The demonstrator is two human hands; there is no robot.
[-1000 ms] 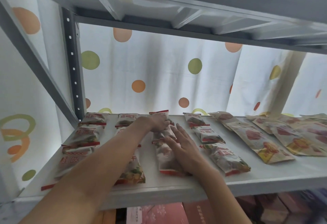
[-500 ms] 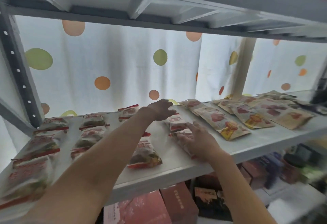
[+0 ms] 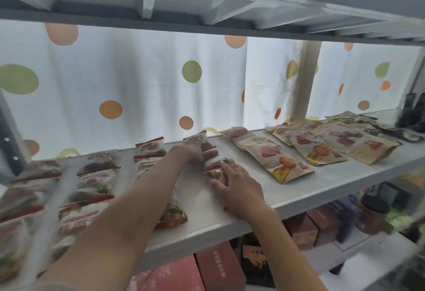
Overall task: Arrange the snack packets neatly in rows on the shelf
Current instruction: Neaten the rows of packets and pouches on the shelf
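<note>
- Left hand (image 3: 194, 152): we are reaching it toward the back of the shelf (image 3: 299, 196), fingers curled down on a red-and-white snack packet (image 3: 212, 160) in the fourth column from the left; the fingertips are hiding behind the packet, so we cannot tell whether they are gripping or only pressing.
- Right hand (image 3: 238, 187): we are laying it flat, fingers straight and spread, on the near packets of that same column, grasping nothing.
- Fourth column: one packet (image 3: 197, 140) is lying at the back edge just beyond the left hand; the rest are running toward us under both hands.
- Third column (image 3: 149, 152): packets are lying end to end just left of the left forearm, which is covering part of them; a near packet (image 3: 173, 213) is showing beneath the arm.
- First and second columns (image 3: 69, 187): blurred packets are sitting in two rows at the left end of the shelf.
- Tan pouches (image 3: 276, 159): these are lying overlapped and askew on the right half, well apart from our hands.
- Dark packets (image 3: 411, 118): these are sitting at the far right end.
- Dotted curtain (image 3: 138, 83): this is hanging behind the shelf.
- Red boxes (image 3: 218, 265): these are standing on the level below.
</note>
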